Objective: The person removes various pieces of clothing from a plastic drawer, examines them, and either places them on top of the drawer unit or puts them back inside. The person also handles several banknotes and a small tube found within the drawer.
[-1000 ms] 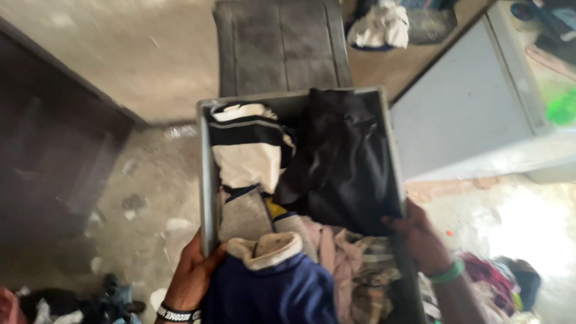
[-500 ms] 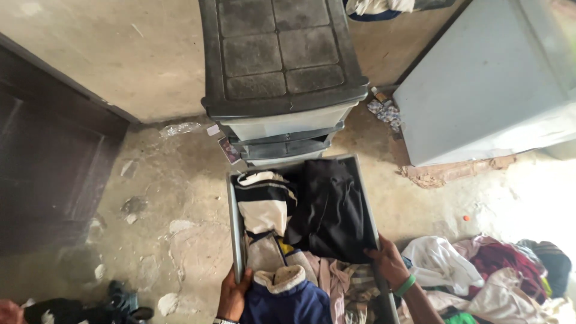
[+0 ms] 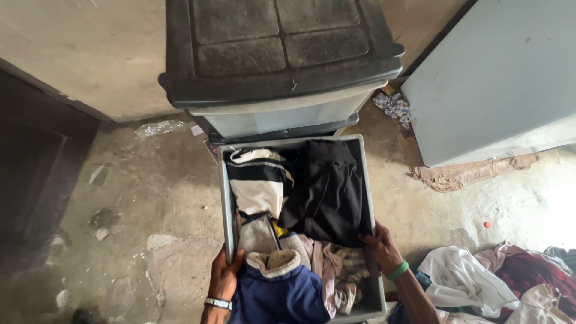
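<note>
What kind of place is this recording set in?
Most likely a room in a home. Both hands, left hand and right hand, grip a grey drawer full of clothes at a plastic drawer unit, with a clothes pile on the bare concrete floor.

Clothes (image 3: 300, 216) in drawer (image 3: 225, 210), drawer before cabinet (image 3: 279, 54), clothes pile (image 3: 498, 282) right of drawer

the drawer's (image 3: 223, 198) far end is hidden under the drawer unit (image 3: 279, 54) — its top cut off by the far edge; the clothes pile (image 3: 498, 282) runs off the right edge.
</note>
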